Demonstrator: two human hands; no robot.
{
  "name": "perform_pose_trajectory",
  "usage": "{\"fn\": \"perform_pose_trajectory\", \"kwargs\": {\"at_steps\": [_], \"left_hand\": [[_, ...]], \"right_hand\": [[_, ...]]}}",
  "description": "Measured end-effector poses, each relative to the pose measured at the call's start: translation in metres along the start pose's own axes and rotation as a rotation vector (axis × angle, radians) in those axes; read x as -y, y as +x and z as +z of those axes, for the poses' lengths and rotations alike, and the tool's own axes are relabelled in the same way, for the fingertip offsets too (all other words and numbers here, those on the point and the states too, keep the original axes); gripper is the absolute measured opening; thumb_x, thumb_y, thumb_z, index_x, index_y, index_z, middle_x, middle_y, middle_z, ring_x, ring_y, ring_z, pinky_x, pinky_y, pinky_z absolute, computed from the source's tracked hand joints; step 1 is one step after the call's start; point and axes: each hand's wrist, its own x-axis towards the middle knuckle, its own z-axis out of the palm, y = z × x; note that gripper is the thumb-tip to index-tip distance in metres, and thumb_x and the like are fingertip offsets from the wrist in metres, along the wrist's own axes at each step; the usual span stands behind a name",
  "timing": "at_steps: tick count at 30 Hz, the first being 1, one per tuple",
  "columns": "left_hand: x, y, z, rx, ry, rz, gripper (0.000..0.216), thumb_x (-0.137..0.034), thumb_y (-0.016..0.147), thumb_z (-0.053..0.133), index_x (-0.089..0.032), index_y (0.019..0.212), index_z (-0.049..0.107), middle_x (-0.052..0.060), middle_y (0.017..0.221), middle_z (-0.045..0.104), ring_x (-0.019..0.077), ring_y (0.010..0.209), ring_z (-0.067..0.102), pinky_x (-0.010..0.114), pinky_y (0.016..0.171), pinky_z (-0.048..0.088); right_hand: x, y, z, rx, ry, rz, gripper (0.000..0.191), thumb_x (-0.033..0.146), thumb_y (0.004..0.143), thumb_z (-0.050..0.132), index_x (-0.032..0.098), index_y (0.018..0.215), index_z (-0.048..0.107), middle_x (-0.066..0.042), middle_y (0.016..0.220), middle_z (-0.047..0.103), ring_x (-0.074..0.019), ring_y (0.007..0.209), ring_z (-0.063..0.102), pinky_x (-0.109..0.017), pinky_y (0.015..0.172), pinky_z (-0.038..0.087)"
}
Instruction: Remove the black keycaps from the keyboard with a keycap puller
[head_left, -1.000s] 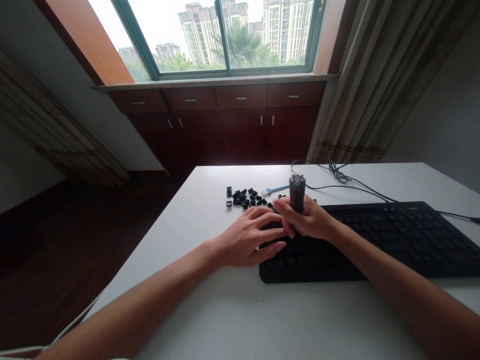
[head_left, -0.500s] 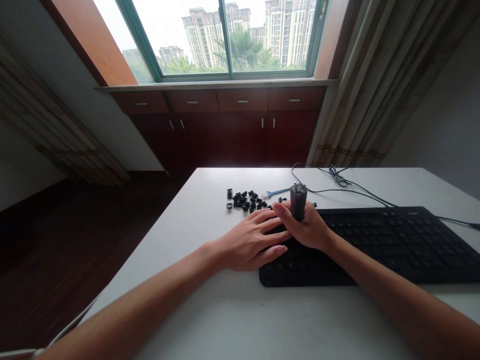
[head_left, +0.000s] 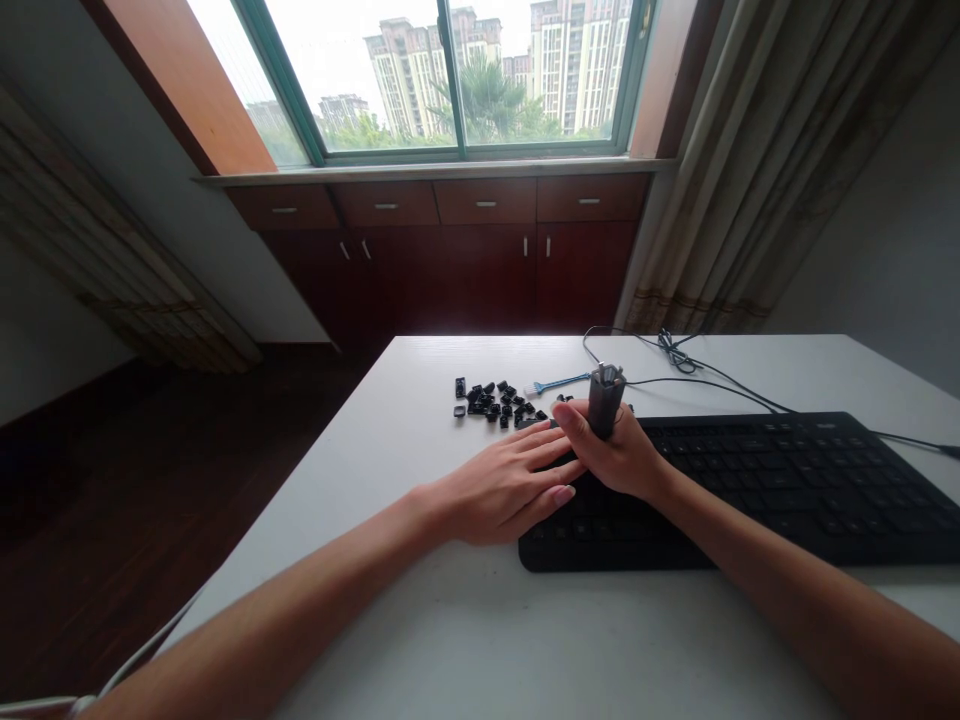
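A black keyboard (head_left: 750, 480) lies on the white table, and its left end is partly covered by my hands. My left hand (head_left: 506, 485) rests flat on that end, its fingers stretched out and a little apart. My right hand (head_left: 619, 450) is wrapped round an upright dark-handled tool (head_left: 604, 405) with several metal tips at its upper end. The tool's lower end is hidden in the hand, so its exact kind does not show. The fingertips of my left hand reach close to my right hand. Beyond the left hand lies a scatter of loose black keycaps (head_left: 491, 400).
Behind the keycaps lies a blue brush (head_left: 559, 383) with pale bristles. A black cable (head_left: 675, 352) is bundled near the far edge of the white table (head_left: 375, 620). The table's left edge drops to a dark floor (head_left: 150, 480).
The dark-handled tool in my right hand has shifted slightly to the right, and more of the blue brush's handle shows. My left hand has barely moved.
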Motion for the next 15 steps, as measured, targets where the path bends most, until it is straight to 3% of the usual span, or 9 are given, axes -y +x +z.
{"fn": "perform_pose_trajectory", "kwargs": {"at_steps": [8, 11, 15], "left_hand": [[0.0006, -0.0018, 0.0017, -0.003, 0.016, -0.004, 0.04, -0.027, 0.104, 0.041, -0.013, 0.139, 0.053, 0.015, 0.154, 0.047, 0.0292, 0.15, 0.035, 0.05, 0.126, 0.031], [0.0013, -0.0036, 0.0033, 0.011, 0.03, -0.016, 0.046, -0.027, 0.104, 0.041, -0.012, 0.148, 0.044, 0.016, 0.156, 0.043, 0.0288, 0.15, 0.035, 0.05, 0.126, 0.031], [0.0024, -0.005, 0.0069, -0.071, 0.014, -0.008, 0.046, -0.026, 0.103, 0.045, -0.014, 0.147, 0.045, 0.015, 0.151, 0.051, 0.0282, 0.144, 0.045, 0.05, 0.123, 0.038]], "right_hand": [[-0.0005, -0.0007, 0.0007, -0.022, 0.027, 0.013, 0.05, 0.046, 0.101, 0.051, 0.021, 0.061, 0.034, 0.005, 0.058, 0.029, -0.0092, 0.052, 0.028, -0.027, 0.047, 0.023], [-0.0038, -0.0002, 0.0012, -0.144, 0.107, 0.056, 0.051, 0.049, 0.1, 0.053, 0.021, 0.061, 0.037, 0.006, 0.053, 0.031, -0.0089, 0.049, 0.029, -0.027, 0.046, 0.024], [-0.0041, 0.0026, 0.002, -0.154, 0.149, 0.109, 0.053, 0.056, 0.096, 0.056, 0.021, 0.059, 0.041, 0.005, 0.048, 0.039, -0.0083, 0.044, 0.033, -0.027, 0.043, 0.025]]}}
